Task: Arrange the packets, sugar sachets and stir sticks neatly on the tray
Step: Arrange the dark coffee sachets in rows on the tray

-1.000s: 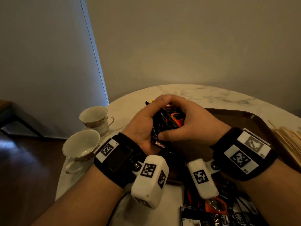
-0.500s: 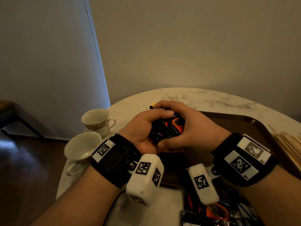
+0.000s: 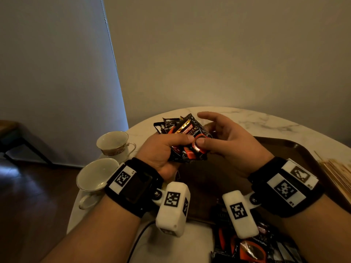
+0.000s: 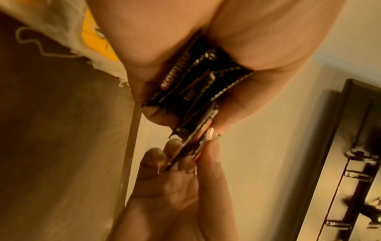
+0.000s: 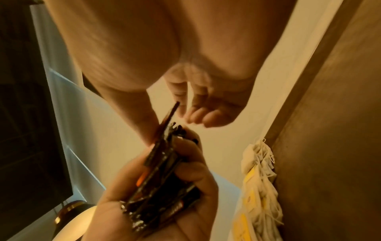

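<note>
My left hand grips a stack of black and orange coffee packets, held upright above the left end of the brown tray. The packets fan out at the top. My right hand has its thumb on the front packet, and its fingers spread behind the stack. In the left wrist view the right thumb and fingers pinch the edge of the front packet. The right wrist view shows the stack edge-on in my left palm. Wooden stir sticks lie right of the tray.
Two white teacups stand at the table's left edge. More coffee packets lie on the marble table near me. White bags with yellow tags lie beside the tray's edge. A wall stands behind the table.
Both hands were cupped round the stack low over the tray. The stack is now higher and fanned out, and my right hand has opened off it down to a pinch on the front packet.
</note>
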Available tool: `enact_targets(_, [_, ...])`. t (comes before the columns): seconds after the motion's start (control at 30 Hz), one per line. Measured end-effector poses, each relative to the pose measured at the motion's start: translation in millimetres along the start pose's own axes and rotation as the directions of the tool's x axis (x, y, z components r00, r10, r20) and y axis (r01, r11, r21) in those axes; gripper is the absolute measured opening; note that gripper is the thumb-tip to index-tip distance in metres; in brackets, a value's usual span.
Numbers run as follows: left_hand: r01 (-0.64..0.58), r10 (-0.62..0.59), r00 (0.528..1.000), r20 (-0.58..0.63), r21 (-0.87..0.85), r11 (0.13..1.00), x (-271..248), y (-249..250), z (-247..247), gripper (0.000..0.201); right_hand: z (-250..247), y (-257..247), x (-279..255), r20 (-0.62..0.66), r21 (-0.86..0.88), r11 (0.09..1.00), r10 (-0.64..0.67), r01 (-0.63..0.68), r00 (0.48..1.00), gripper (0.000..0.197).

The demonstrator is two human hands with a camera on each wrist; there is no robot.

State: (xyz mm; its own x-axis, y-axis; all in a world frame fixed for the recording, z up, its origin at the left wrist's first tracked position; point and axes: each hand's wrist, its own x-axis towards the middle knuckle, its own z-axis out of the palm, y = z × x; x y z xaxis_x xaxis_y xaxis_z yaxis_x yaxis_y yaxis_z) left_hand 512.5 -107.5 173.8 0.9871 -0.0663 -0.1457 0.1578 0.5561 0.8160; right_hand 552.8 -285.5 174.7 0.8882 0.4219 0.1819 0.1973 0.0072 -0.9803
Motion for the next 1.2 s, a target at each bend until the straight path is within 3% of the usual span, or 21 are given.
enact_targets(0.1, [-0.009, 0.009, 0.999, 0.046, 0.001, 1.0, 0, -2, -3, 0.063, -1, -2, -2, 0.021, 0.128, 0.991, 0.021, -0.023, 1.0, 0.054])
enact_targets(0.2, [-0.038, 0.037, 0.993, 0.113, 0.004, 0.999, 1, -6, -3, 0.058, 0, 1, -2, -0.006, 0.258, 0.964, 0.07, -0.066, 0.998, 0.057])
enact_targets(0.3, [-0.076, 0.075, 0.997, 0.035, 0.036, 0.996, 4, -8, -2, 0.057, 1, 3, -2, -0.056, 0.245, 0.966, 0.102, -0.086, 0.993, 0.047])
enact_targets(0.4, [-0.109, 0.114, 0.992, -0.05, 0.082, 0.991, 5, -8, -1, 0.038, 0, 3, -2, -0.132, 0.228, 0.968, 0.135, -0.102, 0.982, 0.025])
enact_targets(0.5, [-0.17, 0.179, 0.981, -0.075, 0.111, 0.979, 5, -7, 1, 0.034, 0, 3, -2, -0.166, 0.226, 0.966, 0.163, -0.123, 0.973, 0.029])
enact_targets(0.6, [-0.248, 0.253, 0.967, -0.015, 0.149, 0.957, 5, -11, 2, 0.054, 4, 2, -3, -0.136, 0.234, 0.964, 0.162, -0.127, 0.977, 0.038])
enact_targets(0.7, [-0.239, 0.244, 0.97, -0.008, 0.161, 0.958, 5, -12, 2, 0.065, 7, 1, -5, -0.102, 0.238, 0.962, 0.163, -0.135, 0.981, 0.039])
enact_targets(0.9, [-0.189, 0.182, 0.982, 0.058, 0.168, 0.967, 5, -10, -4, 0.057, 2, -4, -4, -0.147, 0.355, 0.932, 0.135, -0.075, 0.98, 0.041])
enact_targets(1.07, [-0.182, 0.164, 0.978, 0.13, 0.142, 0.973, 4, -7, -5, 0.045, 0, -5, -4, -0.14, 0.355, 0.927, 0.182, -0.123, 0.973, 0.032])
enact_targets(1.2, [-0.234, 0.215, 0.968, 0.128, 0.154, 0.96, 3, -5, -5, 0.053, -2, -9, -5, -0.14, 0.345, 0.926, 0.211, -0.153, 0.967, 0.034])
